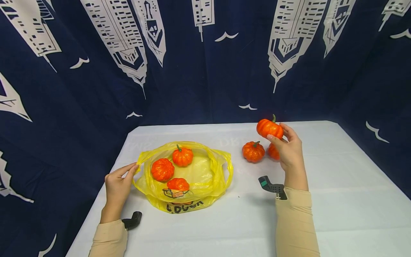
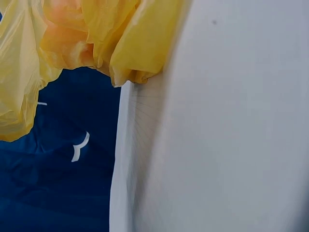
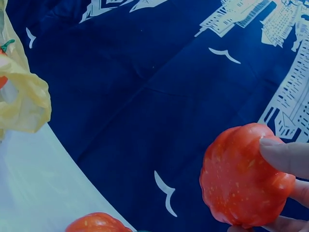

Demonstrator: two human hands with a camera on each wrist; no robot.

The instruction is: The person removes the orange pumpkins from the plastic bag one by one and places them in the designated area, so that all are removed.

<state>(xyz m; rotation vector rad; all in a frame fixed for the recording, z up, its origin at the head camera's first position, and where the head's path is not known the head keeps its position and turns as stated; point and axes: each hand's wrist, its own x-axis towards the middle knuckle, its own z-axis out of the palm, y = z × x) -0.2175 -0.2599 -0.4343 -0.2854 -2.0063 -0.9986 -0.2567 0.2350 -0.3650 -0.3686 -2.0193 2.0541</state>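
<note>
My left hand [image 1: 118,184] pinches the left edge of a yellow plastic bag [image 1: 199,171], whose mouth spreads wide. Inside the bag lie several small orange pumpkins; one with a green stem [image 1: 182,156] is at the back, and another [image 1: 162,169] is at the left. My right hand [image 1: 290,151] grips a pumpkin [image 1: 269,129] between thumb and fingers, raised over the table's right side. In the right wrist view this pumpkin [image 3: 244,176] shows its ribbed underside. Beneath it, one pumpkin [image 1: 253,152] sits on the table, and another [image 1: 273,152] is partly hidden behind my right hand.
A white cloth covers the table [image 1: 237,228]. Behind it hangs a dark blue curtain [image 1: 205,82] printed with white buildings and birds. Black camera mounts [image 1: 132,220] stick out from both wrists. In the left wrist view the bag [image 2: 140,43] hangs near the table edge.
</note>
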